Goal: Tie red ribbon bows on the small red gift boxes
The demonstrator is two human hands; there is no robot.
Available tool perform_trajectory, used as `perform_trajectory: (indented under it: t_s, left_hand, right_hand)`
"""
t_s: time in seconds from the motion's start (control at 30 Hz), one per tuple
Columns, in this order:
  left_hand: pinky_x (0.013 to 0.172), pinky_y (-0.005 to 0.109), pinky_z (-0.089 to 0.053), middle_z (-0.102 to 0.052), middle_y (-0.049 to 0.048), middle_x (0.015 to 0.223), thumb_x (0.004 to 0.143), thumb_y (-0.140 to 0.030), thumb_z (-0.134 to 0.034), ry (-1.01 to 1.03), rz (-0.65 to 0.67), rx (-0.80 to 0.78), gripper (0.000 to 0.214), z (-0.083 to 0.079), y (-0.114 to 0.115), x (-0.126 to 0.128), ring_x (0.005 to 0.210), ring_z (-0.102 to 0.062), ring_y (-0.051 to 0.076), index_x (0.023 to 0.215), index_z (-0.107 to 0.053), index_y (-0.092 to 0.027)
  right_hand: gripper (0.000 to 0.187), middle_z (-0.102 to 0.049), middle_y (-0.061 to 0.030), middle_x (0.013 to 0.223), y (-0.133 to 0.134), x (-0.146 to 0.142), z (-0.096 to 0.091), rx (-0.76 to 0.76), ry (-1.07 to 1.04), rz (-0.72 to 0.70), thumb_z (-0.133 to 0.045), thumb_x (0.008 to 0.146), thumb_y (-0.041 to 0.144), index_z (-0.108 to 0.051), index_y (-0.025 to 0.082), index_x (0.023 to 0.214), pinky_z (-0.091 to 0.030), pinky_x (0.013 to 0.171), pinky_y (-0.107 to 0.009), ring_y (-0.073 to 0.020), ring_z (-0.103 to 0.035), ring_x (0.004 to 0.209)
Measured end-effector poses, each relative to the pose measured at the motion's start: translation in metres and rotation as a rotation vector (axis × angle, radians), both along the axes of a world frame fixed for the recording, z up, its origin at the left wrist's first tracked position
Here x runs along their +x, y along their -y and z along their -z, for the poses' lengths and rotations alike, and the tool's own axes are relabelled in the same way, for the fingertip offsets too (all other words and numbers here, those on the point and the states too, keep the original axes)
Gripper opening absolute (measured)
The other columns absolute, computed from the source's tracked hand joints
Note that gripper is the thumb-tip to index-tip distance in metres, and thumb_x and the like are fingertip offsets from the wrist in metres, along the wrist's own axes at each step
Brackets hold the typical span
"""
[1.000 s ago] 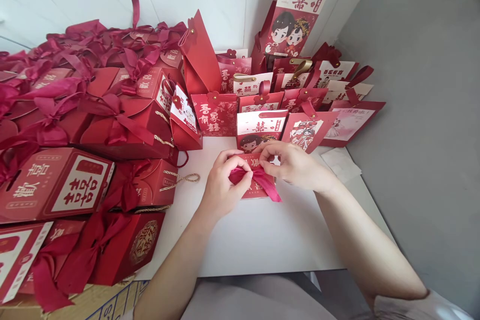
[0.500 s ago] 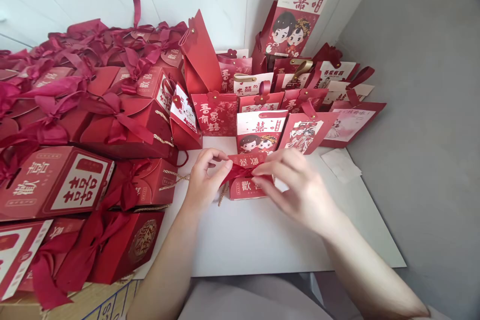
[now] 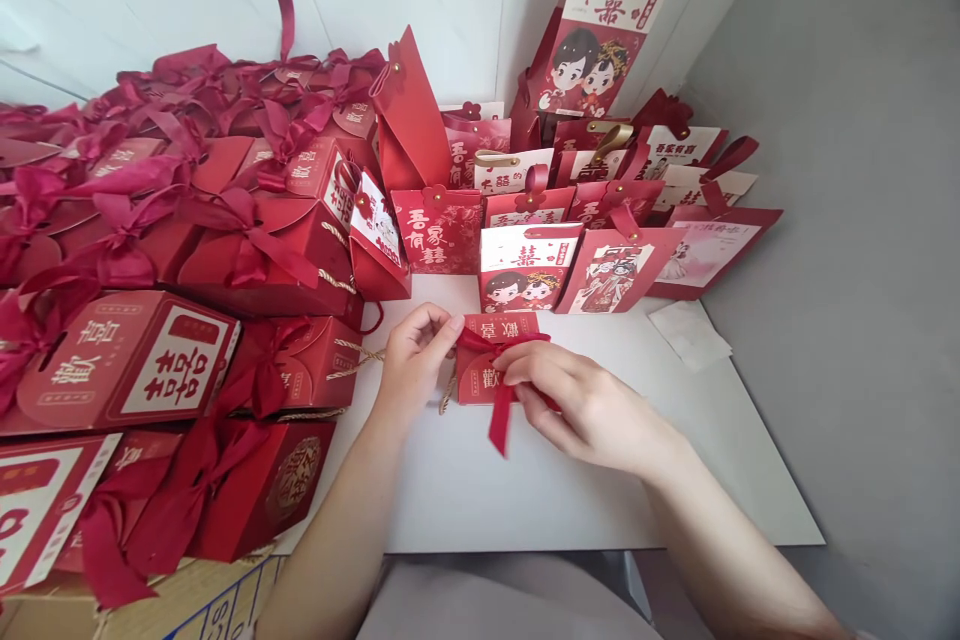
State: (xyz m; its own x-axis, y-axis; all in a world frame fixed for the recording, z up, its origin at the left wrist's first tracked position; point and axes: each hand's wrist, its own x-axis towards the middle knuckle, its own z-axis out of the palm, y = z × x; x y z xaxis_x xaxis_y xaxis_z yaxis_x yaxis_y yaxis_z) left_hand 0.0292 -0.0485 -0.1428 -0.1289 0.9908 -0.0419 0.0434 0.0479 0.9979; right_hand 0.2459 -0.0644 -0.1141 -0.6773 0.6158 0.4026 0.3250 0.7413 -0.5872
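Observation:
A small red gift box (image 3: 480, 383) with light printed characters sits on the white table in front of me. A dark red ribbon (image 3: 499, 420) lies across its top, one tail hanging over the near side. My left hand (image 3: 417, 352) is at the box's left edge, thumb and forefinger pinched on the ribbon's left part. My right hand (image 3: 574, 395) is over the box's right half, fingers closed on the ribbon near the middle, hiding part of the box. A twisted gold cord (image 3: 448, 394) shows at the box's lower left.
Many red boxes with ribbon bows (image 3: 247, 240) are stacked on the left. Red and white paper gift bags (image 3: 529, 265) stand in rows behind the box. A white tissue (image 3: 690, 335) lies at right, near the grey wall (image 3: 847, 250). Cardboard (image 3: 195, 595) is at lower left.
My right hand has moved down and slightly left over the box. A ribbon tail now hangs toward me past the near edge. My left hand stays at the left side.

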Motion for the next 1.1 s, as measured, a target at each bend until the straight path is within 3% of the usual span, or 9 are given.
perform_trajectory:
  t_s: [0.1, 0.2, 0.33, 0.4, 0.47, 0.53, 0.6, 0.9, 1.1]
  left_hand:
    - [0.060, 0.024, -0.049, -0.057, -0.0023, 0.067, 0.084, -0.045, -0.072, 0.044, -0.064, -0.016, 0.032, 0.004, 0.000, 0.002, 0.063, -0.054, 0.012, 0.072, -0.057, -0.020]
    - [0.055, 0.024, -0.047, -0.057, -0.0030, 0.066, 0.084, -0.045, -0.071, 0.139, -0.099, -0.061, 0.032, 0.008, 0.000, 0.002, 0.058, -0.054, 0.012, 0.073, -0.055, -0.020]
    - [0.051, 0.022, -0.041, -0.050, -0.0038, 0.063, 0.085, -0.036, -0.067, 0.075, -0.175, -0.027, 0.029, 0.012, 0.002, 0.000, 0.056, -0.049, 0.011, 0.070, -0.048, -0.021]
    - [0.063, 0.024, -0.048, -0.055, -0.0012, 0.076, 0.085, -0.033, -0.067, -0.036, -0.205, 0.083, 0.018, 0.011, 0.002, 0.000, 0.071, -0.057, 0.013, 0.077, -0.055, -0.021]
    - [0.087, 0.030, -0.052, -0.062, 0.0038, 0.104, 0.087, -0.034, -0.066, -0.151, -0.161, 0.174, 0.012, 0.010, 0.002, 0.001, 0.102, -0.062, 0.019, 0.088, -0.064, -0.023]
    - [0.105, 0.036, -0.046, -0.058, 0.0066, 0.128, 0.090, -0.038, -0.064, -0.222, -0.075, 0.191, 0.016, 0.007, 0.003, 0.004, 0.126, -0.055, 0.024, 0.089, -0.069, -0.023]
    - [0.111, 0.040, -0.042, -0.057, 0.0073, 0.134, 0.090, -0.040, -0.065, -0.239, -0.019, 0.170, 0.019, 0.004, 0.003, 0.008, 0.131, -0.053, 0.026, 0.084, -0.069, -0.023]
    - [0.099, 0.038, -0.049, -0.065, 0.0062, 0.119, 0.087, -0.036, -0.068, -0.236, 0.007, 0.129, 0.015, 0.006, 0.004, 0.015, 0.118, -0.060, 0.023, 0.082, -0.064, -0.023]
    - [0.102, 0.038, -0.048, -0.066, 0.0061, 0.112, 0.083, -0.032, -0.072, -0.242, 0.021, 0.148, 0.009, 0.003, 0.004, 0.013, 0.116, -0.062, 0.023, 0.083, -0.071, -0.022]
  right_hand:
    - [0.036, -0.066, -0.0084, 0.108, 0.002, 0.008, 0.004, -0.050, -0.093, -0.012, -0.045, 0.086, -0.002, -0.053, 0.022, 0.112, -0.058, 0.085, -0.036, -0.0217, -0.063, 0.106]
    - [0.033, -0.063, -0.0096, 0.107, 0.003, 0.005, 0.007, 0.012, -0.077, 0.005, -0.053, 0.088, 0.002, -0.055, 0.021, 0.115, -0.058, 0.087, -0.039, -0.0238, -0.060, 0.106]
    - [0.031, -0.060, -0.0069, 0.096, 0.006, -0.006, 0.017, 0.208, -0.209, 0.206, -0.063, 0.092, 0.008, -0.057, 0.025, 0.117, -0.058, 0.077, -0.039, -0.0212, -0.061, 0.088]
    - [0.038, -0.060, -0.0066, 0.096, 0.008, -0.010, 0.025, 0.304, -0.278, 0.339, -0.059, 0.091, 0.003, -0.058, 0.028, 0.120, -0.056, 0.071, -0.037, -0.0200, -0.062, 0.083]
    - [0.045, -0.062, -0.0066, 0.097, 0.010, -0.013, 0.032, 0.377, -0.294, 0.384, -0.059, 0.090, 0.001, -0.059, 0.031, 0.124, -0.057, 0.070, -0.037, -0.0209, -0.064, 0.084]
    - [0.047, -0.064, -0.0060, 0.094, 0.012, -0.016, 0.038, 0.411, -0.272, 0.351, -0.062, 0.090, 0.005, -0.058, 0.032, 0.128, -0.058, 0.073, -0.039, -0.0221, -0.065, 0.087]
    - [0.046, -0.065, -0.0054, 0.089, 0.014, -0.020, 0.040, 0.411, -0.242, 0.306, -0.063, 0.092, 0.008, -0.057, 0.032, 0.130, -0.058, 0.076, -0.039, -0.0225, -0.065, 0.087]
    - [0.048, -0.069, -0.0105, 0.112, 0.023, -0.036, 0.039, 0.300, -0.247, 0.099, -0.055, 0.094, 0.000, -0.051, 0.020, 0.137, -0.059, 0.085, -0.035, -0.0212, -0.065, 0.103]
    - [0.047, -0.073, -0.0084, 0.099, 0.022, -0.037, 0.044, 0.266, -0.226, 0.073, -0.054, 0.092, 0.000, -0.054, 0.015, 0.137, -0.059, 0.082, -0.036, -0.0211, -0.066, 0.092]
